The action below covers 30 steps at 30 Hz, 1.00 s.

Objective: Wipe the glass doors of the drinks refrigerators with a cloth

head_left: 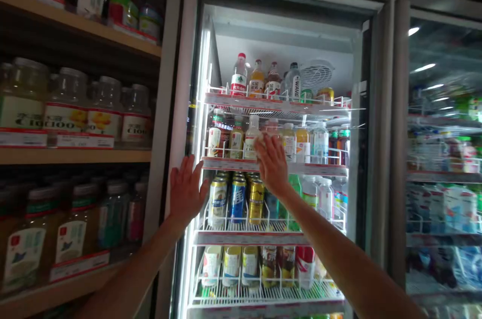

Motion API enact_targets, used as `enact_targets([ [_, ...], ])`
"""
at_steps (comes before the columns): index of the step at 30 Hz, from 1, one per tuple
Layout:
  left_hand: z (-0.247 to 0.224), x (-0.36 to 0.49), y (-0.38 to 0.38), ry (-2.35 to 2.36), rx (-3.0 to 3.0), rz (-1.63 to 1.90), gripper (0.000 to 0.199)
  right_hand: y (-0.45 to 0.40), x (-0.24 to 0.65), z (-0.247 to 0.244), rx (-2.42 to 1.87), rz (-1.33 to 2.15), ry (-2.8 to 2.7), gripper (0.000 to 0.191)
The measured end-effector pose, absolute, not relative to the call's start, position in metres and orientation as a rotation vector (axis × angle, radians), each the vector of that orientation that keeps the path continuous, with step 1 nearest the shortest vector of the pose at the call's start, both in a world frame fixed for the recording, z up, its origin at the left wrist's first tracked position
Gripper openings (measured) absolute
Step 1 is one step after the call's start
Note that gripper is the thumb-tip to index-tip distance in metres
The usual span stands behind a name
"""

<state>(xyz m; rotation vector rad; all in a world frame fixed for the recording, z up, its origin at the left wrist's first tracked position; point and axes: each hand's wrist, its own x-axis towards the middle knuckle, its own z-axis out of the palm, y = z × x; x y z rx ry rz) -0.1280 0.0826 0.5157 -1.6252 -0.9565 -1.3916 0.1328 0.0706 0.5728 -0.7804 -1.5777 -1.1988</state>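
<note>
My left hand (pixel 186 189) is spread open at the left side of the glass fridge door (pixel 278 33), palm forward, near the door frame. Nothing shows in its fingers. Higher up and to the right, my right hand (pixel 271 161) is against the glass in front of the second shelf of bottles. Under its fingertips is a small pale crumpled cloth (pixel 259 141), mostly hidden by the hand. Behind the glass stand a clear-topped bottle (pixel 250 138) and an orange drink bottle (pixel 302 146), on either side of the right hand.
Gold and blue beer cans (pixel 238 199) fill the fridge shelf below. Bottles (pixel 241 74) line the top shelf. To the left, an open wooden shelf unit (pixel 75 156) holds rows of drinks. Another glass-fronted fridge (pixel 444 176) stands to the right, past a metal door frame (pixel 399 133).
</note>
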Motion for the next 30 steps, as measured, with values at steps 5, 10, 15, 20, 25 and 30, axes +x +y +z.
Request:
enact_targets([
  [5, 0.489, -0.150, 0.076, -0.973, -1.667, -1.234, 0.049, 0.062, 0.089, 0.529, -0.696, -1.318, -1.977, 0.055],
  [10, 0.480, -0.167, 0.071, -1.023, -1.670, -1.263, 0.052, 0.074, 0.069, 0.587, -0.823, -1.196, -1.714, 0.050],
  [15, 0.469, -0.177, 0.064, -1.074, -1.665, -1.283, 0.053, 0.071, 0.031, 0.541, -0.716, -1.220, -1.978, 0.052],
  [20, 0.451, -0.189, 0.053, -1.122, -1.697, -1.252, 0.052, 0.052, 0.024, 0.447, -0.466, -1.288, -2.238, 0.047],
  [25, 0.444, -0.182, 0.050, -1.102, -1.746, -1.236, 0.052, 0.059, 0.062, 0.489, -0.726, -1.233, -1.921, 0.048],
  [30, 0.435, -0.143, 0.047, -0.978, -1.815, -1.234, 0.049, 0.051, 0.097, 0.470, -0.862, -1.194, -1.866, 0.053],
])
